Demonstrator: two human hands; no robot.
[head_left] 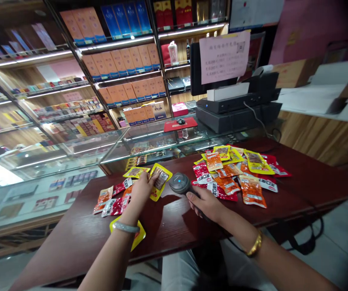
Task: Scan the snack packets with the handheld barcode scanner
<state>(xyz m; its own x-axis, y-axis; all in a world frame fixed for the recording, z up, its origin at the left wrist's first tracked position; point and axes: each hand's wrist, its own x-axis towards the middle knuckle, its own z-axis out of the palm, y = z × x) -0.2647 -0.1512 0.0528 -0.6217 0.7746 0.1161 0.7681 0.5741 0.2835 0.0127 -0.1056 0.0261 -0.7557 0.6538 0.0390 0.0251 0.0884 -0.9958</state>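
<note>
My left hand (143,188) pinches the edge of a yellow snack packet (161,182) whose clear window shows brown food inside. Wrapped around the handle of a dark grey barcode scanner (180,184) is my right hand (206,201); the scanner's head points left toward that packet, a short gap between them. Around my left hand lie red and white packets (117,205), an orange packet (103,199) and a yellow packet (136,172). Another yellow packet (138,235) is partly hidden under my left wrist. To the right is a bigger pile of red, orange and yellow packets (228,171).
The dark red wooden table (168,226) bears everything. Behind it stand a glass display counter (116,147), a red mat (174,124) with a mouse, and a cash register (237,107) with a pink paper sign (225,56). A cable hangs below the table's right edge. Stocked shelves line the back.
</note>
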